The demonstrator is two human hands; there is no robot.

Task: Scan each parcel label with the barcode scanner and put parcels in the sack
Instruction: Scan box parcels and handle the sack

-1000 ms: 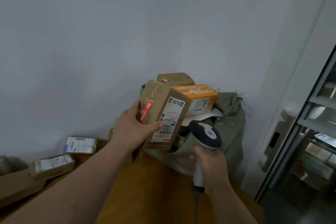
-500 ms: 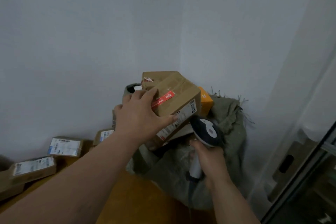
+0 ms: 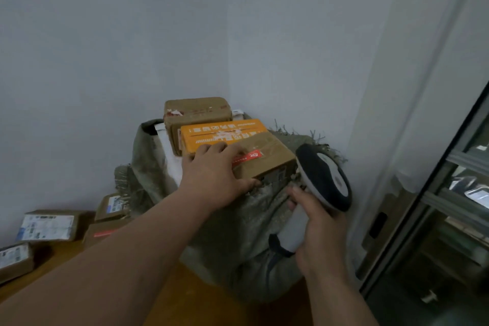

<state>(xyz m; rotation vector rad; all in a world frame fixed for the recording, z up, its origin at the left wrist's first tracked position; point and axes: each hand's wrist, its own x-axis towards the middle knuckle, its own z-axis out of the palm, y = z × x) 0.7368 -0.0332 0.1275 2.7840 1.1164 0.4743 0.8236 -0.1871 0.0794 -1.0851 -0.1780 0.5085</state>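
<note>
Left hand [image 3: 214, 180] has carried the brown parcel [image 3: 264, 160] from in front of the scanner down onto the sack [image 3: 254, 222] mouth, fingers gripping its near edge, parcel now resting beside the orange box [image 3: 222, 133]. Right hand [image 3: 321, 222] wraps the barcode scanner [image 3: 324, 177] handle, head aimed away. Scan looks done; release next. More labelled parcels [image 3: 46, 225] wait on the surface [image 3: 169, 299] at left.

Left hand [image 3: 214, 180] spread (palm down), right hand [image 3: 318, 230] gripping
</note>
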